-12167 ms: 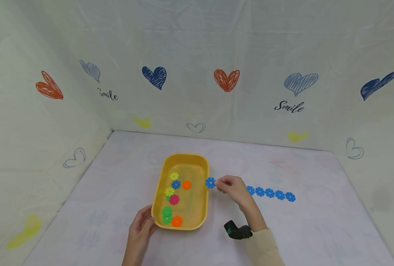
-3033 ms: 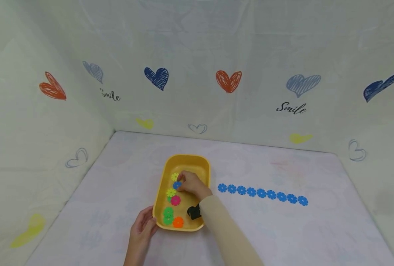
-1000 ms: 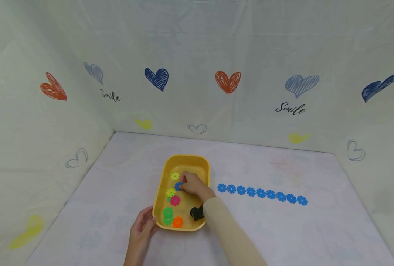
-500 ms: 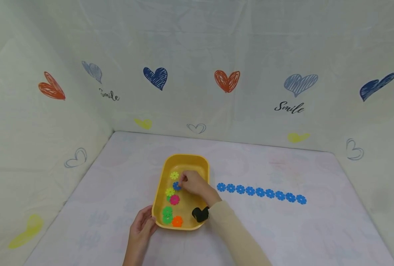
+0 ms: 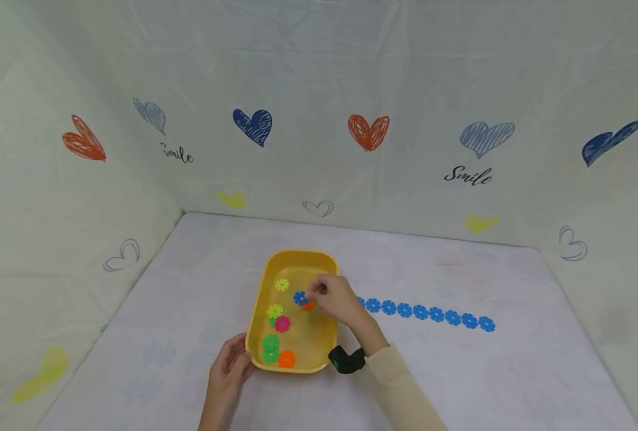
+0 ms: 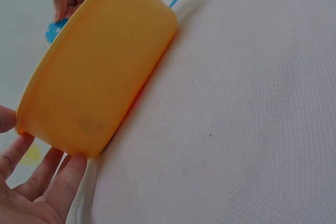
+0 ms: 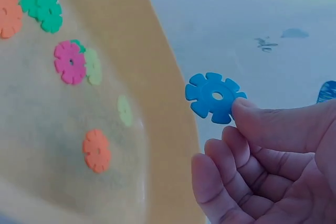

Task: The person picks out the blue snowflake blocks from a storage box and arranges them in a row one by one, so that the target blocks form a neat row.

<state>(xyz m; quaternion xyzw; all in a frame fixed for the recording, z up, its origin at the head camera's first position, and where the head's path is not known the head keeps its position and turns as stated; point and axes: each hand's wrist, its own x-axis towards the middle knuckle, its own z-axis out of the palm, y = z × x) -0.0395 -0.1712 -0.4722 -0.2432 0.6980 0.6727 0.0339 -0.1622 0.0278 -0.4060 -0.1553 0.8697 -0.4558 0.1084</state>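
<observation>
My right hand [image 5: 340, 299] pinches a blue snowflake-shaped plastic disc [image 7: 202, 95] between thumb and fingers, above the yellow tray [image 5: 310, 341]. An orange disc [image 7: 96, 151] lies below it on the tray floor, partly hidden in the head view. With thumb at the rim and fingers against the side, my left hand [image 5: 230, 365] holds the tray's near left corner. Inside lie yellow discs [image 5: 282, 284], a pink disc [image 5: 282, 324], overlapping green discs [image 5: 270, 343] and another orange disc [image 5: 286, 359]. A row of blue discs [image 5: 420, 312] stretches across the table to the right.
The pale table [image 5: 491, 383] meets a white sheet backdrop [image 5: 308, 72] printed with hearts and words. A black band piece [image 5: 347, 360] is at my right wrist. My right hand covers part of the row's left end.
Over the last second my right hand has lifted the blue disc off the tray floor and moved right. Since the oldest frame, the blue row has grown longer. My left hand stays at the tray corner.
</observation>
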